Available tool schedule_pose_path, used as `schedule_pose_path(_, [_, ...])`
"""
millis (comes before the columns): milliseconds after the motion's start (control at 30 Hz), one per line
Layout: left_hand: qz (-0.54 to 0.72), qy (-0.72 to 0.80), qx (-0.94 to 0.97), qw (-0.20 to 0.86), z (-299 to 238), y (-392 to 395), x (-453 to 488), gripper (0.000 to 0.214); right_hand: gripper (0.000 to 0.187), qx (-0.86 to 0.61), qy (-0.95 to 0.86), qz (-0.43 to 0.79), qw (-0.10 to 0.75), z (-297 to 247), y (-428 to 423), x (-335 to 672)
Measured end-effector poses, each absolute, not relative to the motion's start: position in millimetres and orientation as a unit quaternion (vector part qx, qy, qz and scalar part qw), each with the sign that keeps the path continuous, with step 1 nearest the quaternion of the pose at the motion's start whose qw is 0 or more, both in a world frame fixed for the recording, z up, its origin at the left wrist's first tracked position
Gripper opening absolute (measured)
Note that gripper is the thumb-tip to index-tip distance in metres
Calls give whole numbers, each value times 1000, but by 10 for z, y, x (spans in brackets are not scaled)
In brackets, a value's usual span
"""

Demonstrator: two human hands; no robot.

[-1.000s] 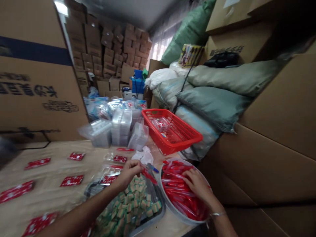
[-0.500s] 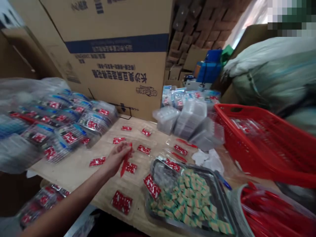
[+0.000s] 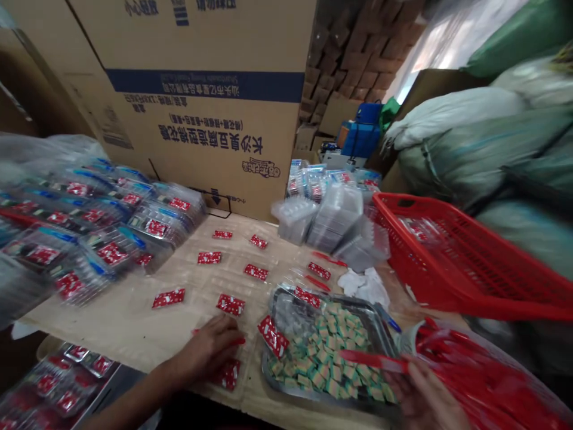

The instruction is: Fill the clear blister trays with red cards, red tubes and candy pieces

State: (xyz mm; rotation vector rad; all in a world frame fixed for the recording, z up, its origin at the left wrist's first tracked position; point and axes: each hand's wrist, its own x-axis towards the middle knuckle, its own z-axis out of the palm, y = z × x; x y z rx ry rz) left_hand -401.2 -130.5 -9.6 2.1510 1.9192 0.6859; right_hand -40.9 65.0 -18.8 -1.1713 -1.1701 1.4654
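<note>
My left hand [image 3: 208, 352] is low over the table, fingers curled on a red plastic strip whose ends peep out on either side. Beneath and beside it lies a red patterned sachet [image 3: 227, 375] in a clear plastic tray. At the lower right, my right hand [image 3: 425, 388] pinches another long, flat red plastic strip [image 3: 373, 360] by one end, pointing left above a metal tray [image 3: 389, 334]. Small yellow-green cubes [image 3: 333, 352] fill much of that tray. A red sachet [image 3: 273, 336] in clear plastic overlaps its left edge.
Several clear trays with red sachets [image 3: 256, 272] are spread over the table. Packed boxes [image 3: 111, 251] pile up at left. Stacked clear trays [image 3: 335, 218], a white cloth [image 3: 364, 286] and a red basket [image 3: 447, 304] stand right. Many red strips [image 3: 465, 364] fill a bag-lined container. A large carton [image 3: 201, 149] rises behind.
My left hand has moved down toward the near tray with its red strip. My right hand has come into view at the lower right, holding another red strip. The view has shifted slightly.
</note>
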Motion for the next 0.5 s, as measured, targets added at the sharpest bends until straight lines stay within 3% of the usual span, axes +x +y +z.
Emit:
schedule_pose_path(267, [160,644,745,62,-62,-1148,-4026,26,38,-442,-339,722,411,-55,260,-1114])
schedule_pose_path(500, [299,658,689,46,-91,-1256,-3891,34,37,-434,-345,723,412,-26,146,-1206])
